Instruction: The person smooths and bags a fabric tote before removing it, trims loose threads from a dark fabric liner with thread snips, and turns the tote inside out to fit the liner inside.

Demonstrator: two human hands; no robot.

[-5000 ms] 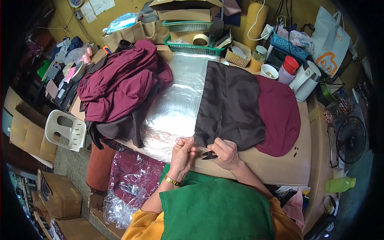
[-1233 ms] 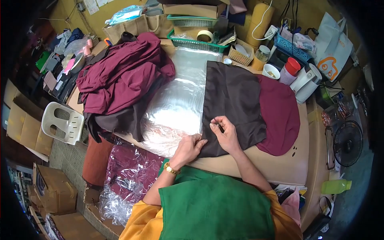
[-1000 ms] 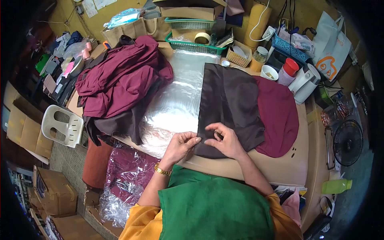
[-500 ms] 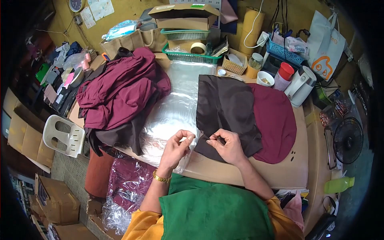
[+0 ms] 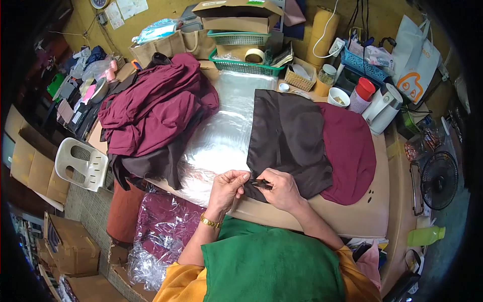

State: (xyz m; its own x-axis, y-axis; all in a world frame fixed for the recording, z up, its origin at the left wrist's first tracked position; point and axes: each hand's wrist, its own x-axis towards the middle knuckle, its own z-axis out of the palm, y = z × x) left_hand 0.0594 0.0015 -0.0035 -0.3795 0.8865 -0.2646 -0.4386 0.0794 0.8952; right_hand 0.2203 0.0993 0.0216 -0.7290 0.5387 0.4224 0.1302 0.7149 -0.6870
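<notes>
My right hand (image 5: 282, 190) is closed around small dark thread snips (image 5: 260, 184), whose tips point left toward my other hand. My left hand (image 5: 229, 190) pinches thumb and forefinger together just left of those tips; whatever is in the pinch is too small to make out. Both hands are over the near left corner of a black cloth (image 5: 287, 136), spread flat on the table. A maroon cloth (image 5: 349, 151) extends from its right side. Left of the black cloth lies a stack of clear plastic bags (image 5: 216, 136).
A heap of maroon and black garments (image 5: 156, 108) covers the table's left side. Green baskets (image 5: 241, 67), a white bowl (image 5: 338, 97) and an electric kettle (image 5: 383, 108) line the back. A plastic-wrapped maroon bundle (image 5: 168, 221) is below the front edge; a white chair (image 5: 81, 163) stands left.
The hands have come closer together and slightly lower. Dark snips now show clearly in my right hand, and its fingers have wrapped round them. The view has shifted slightly.
</notes>
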